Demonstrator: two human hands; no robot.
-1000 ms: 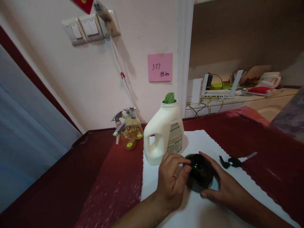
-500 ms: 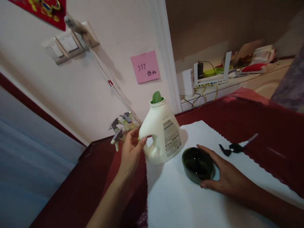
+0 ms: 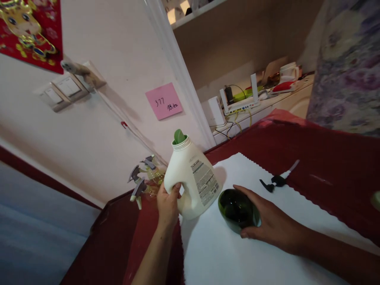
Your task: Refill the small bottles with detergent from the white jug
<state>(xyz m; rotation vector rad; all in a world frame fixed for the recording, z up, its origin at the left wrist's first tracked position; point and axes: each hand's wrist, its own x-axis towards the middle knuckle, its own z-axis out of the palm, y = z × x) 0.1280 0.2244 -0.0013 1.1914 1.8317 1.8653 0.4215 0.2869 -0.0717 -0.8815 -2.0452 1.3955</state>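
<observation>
A large white detergent jug (image 3: 181, 180) stands on a white cloth (image 3: 225, 253), its cap off and a green spout in its neck. My left hand (image 3: 168, 202) is closed round the jug's handle, with the thumb through the gap. To the right, my right hand (image 3: 267, 221) grips a dark green, glossy bottle (image 3: 237, 209) by its side; it is seen mostly from above, and I cannot make out its opening. Beyond that hand, a black pump head (image 3: 277, 181) with a pale tube lies at the cloth's edge.
Several spray bottles (image 3: 145, 178) with grey triggers stand left of the jug by the wall. The cloth lies on a dark red tabletop (image 3: 326, 170). A white router (image 3: 242, 105) with cables sits on a shelf behind. A pink note (image 3: 164, 101) is stuck on the wall.
My left hand has gone from beside the jug's handle to a grip around it. My right hand still holds the green bottle. The view has turned to the right.
</observation>
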